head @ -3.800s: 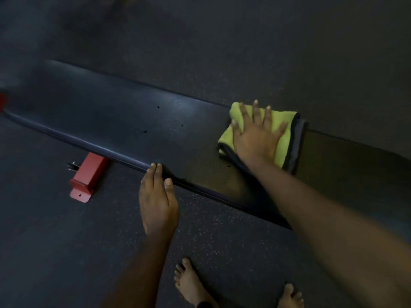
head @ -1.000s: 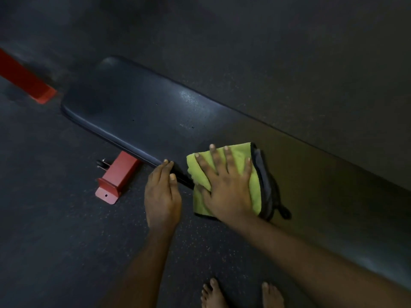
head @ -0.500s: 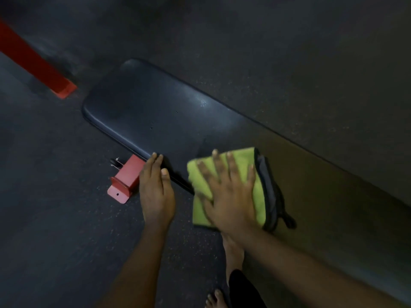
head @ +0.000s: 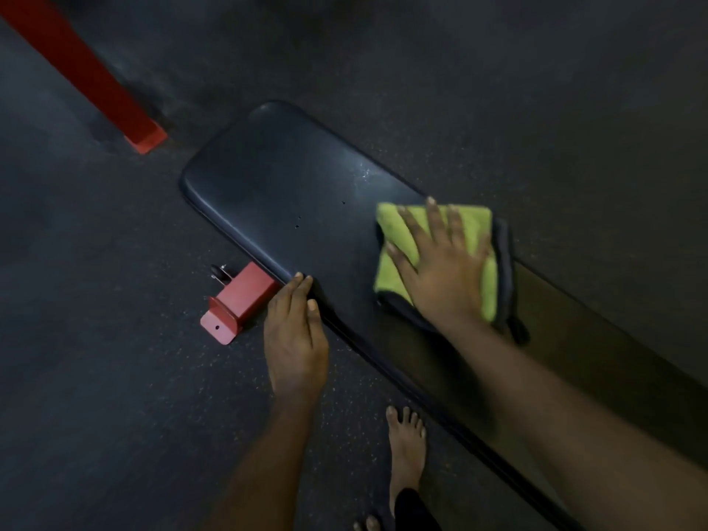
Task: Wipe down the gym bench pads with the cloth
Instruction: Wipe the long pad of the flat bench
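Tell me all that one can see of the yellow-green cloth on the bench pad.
The cloth is folded into a rough square and looks soft, like microfibre. Its top is yellow-green; a dark grey layer shows along its right and near edges, with one corner hanging loose. It lies flat on the black bench pad. The right hand presses on it, fingers straight and spread.

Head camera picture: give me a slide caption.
Right hand presses green cloth flat on bench pad; left hand rests at its edge.
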Action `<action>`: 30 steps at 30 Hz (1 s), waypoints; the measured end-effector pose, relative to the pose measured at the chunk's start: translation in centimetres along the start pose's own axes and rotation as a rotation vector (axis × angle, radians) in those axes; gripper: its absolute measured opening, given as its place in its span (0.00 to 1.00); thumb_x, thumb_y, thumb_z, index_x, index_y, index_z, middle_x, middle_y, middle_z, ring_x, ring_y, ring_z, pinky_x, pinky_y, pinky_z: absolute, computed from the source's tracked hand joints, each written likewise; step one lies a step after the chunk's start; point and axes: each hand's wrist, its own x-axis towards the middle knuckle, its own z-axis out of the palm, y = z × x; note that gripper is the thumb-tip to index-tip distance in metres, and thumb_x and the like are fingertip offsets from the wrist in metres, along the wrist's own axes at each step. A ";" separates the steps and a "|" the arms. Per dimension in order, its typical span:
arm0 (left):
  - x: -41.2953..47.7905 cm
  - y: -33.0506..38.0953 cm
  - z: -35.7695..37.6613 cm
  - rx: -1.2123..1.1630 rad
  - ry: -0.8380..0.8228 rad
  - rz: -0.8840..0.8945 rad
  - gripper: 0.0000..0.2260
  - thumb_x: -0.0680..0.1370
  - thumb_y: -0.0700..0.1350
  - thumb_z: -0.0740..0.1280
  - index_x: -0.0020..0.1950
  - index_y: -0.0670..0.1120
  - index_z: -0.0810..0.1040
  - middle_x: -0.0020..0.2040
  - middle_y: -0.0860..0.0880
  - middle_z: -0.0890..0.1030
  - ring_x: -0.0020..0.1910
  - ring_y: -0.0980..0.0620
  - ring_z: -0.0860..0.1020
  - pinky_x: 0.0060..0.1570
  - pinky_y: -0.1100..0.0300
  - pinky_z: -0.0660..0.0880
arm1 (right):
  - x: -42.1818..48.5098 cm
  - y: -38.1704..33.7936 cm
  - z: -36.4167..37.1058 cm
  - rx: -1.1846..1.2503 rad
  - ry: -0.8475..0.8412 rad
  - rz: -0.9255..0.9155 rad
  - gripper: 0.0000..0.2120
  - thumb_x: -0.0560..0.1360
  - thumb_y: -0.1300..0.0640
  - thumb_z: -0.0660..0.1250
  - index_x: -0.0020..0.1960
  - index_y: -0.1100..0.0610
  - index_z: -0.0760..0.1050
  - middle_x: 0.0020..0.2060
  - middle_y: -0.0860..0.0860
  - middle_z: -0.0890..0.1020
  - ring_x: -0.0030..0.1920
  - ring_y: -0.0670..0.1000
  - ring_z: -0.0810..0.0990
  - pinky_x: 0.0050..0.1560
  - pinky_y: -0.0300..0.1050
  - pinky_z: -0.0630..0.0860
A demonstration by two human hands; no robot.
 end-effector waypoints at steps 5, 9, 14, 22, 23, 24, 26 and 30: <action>0.0 -0.5 0.1 -0.061 -0.014 -0.023 0.19 0.84 0.51 0.53 0.72 0.48 0.72 0.70 0.50 0.72 0.70 0.53 0.70 0.65 0.44 0.73 | -5.1 2.1 -0.2 -0.026 -0.068 0.194 0.30 0.81 0.31 0.41 0.81 0.36 0.48 0.83 0.48 0.52 0.82 0.57 0.49 0.72 0.77 0.50; -0.1 -0.9 0.2 -0.106 -0.018 -0.008 0.19 0.85 0.52 0.52 0.73 0.49 0.72 0.71 0.52 0.71 0.71 0.55 0.69 0.66 0.45 0.72 | 3.4 -2.2 1.0 -0.003 -0.057 0.145 0.30 0.80 0.33 0.44 0.81 0.37 0.52 0.82 0.48 0.54 0.81 0.59 0.51 0.70 0.79 0.49; -0.1 -1.8 -1.5 -0.331 -0.058 -0.044 0.19 0.84 0.53 0.53 0.73 0.52 0.72 0.72 0.55 0.72 0.73 0.56 0.68 0.70 0.44 0.68 | 8.7 -7.3 1.5 -0.033 -0.104 -0.077 0.28 0.82 0.33 0.44 0.81 0.36 0.48 0.83 0.47 0.51 0.82 0.58 0.49 0.71 0.78 0.49; 1.1 -4.2 -4.1 -0.426 -0.056 -0.250 0.23 0.82 0.60 0.52 0.77 0.60 0.63 0.78 0.60 0.63 0.77 0.60 0.59 0.76 0.45 0.59 | -9.3 -3.1 0.6 -0.050 -0.159 -0.393 0.30 0.81 0.32 0.49 0.80 0.33 0.44 0.83 0.45 0.49 0.82 0.55 0.48 0.73 0.74 0.49; 1.4 -4.4 -4.4 -0.433 -0.048 -0.265 0.24 0.82 0.61 0.51 0.77 0.59 0.63 0.78 0.59 0.63 0.77 0.60 0.59 0.76 0.47 0.59 | -9.0 -3.8 0.8 -0.065 -0.157 -0.386 0.30 0.81 0.32 0.50 0.80 0.33 0.45 0.83 0.45 0.50 0.82 0.56 0.49 0.73 0.75 0.50; 1.8 -4.8 -4.8 -0.447 -0.031 -0.280 0.24 0.82 0.61 0.51 0.77 0.59 0.63 0.78 0.58 0.63 0.76 0.59 0.60 0.75 0.49 0.60 | -7.7 -5.2 1.1 -0.067 -0.151 -0.391 0.30 0.81 0.32 0.50 0.81 0.33 0.46 0.83 0.45 0.51 0.82 0.56 0.49 0.72 0.75 0.50; 2.5 -5.0 -5.4 -0.499 0.006 -0.309 0.23 0.83 0.59 0.51 0.78 0.58 0.62 0.78 0.56 0.64 0.75 0.60 0.62 0.74 0.54 0.61 | -3.9 -8.5 1.8 -0.074 -0.135 -0.423 0.29 0.81 0.33 0.49 0.80 0.34 0.48 0.83 0.46 0.53 0.82 0.57 0.50 0.72 0.75 0.50; 4.5 -5.1 -6.8 -0.593 0.099 -0.343 0.22 0.85 0.53 0.51 0.79 0.50 0.61 0.77 0.53 0.66 0.74 0.60 0.64 0.73 0.62 0.62 | 6.4 -18.0 3.3 -0.054 -0.112 -0.458 0.28 0.81 0.33 0.47 0.80 0.35 0.52 0.82 0.47 0.55 0.81 0.58 0.51 0.71 0.77 0.48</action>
